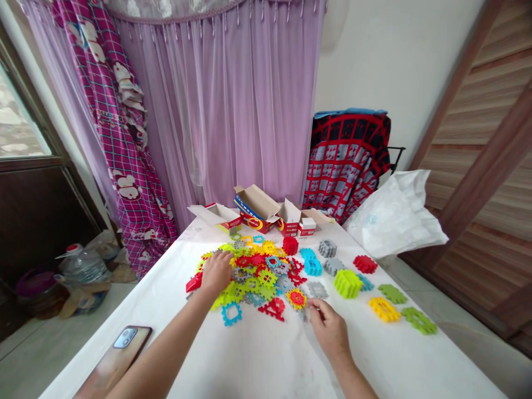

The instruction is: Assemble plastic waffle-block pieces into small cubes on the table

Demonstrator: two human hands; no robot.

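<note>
A mixed pile of plastic interlocking building pieces (253,285) in yellow-green, red, yellow, grey and blue covers the middle of the white table. My left hand (218,270) lies over the pile's left part, fingers stretched out and touching pieces. At the pile's near right edge is my right hand (328,327), its fingers curled in a pinch beside a red and yellow gear-shaped piece (296,299). Something greyish shows at those fingertips, too small to make out. A blue square piece (231,313) and a red triangular piece (273,309) lie at the near edge.
Single-colour stacks stand on the right: yellow-green (348,284), blue (311,262), grey (327,248), red (290,245) and yellow (384,309). Opened cardboard boxes (257,209) line the far edge. A phone (116,360) lies front left; a white bag (394,216) is at the right edge.
</note>
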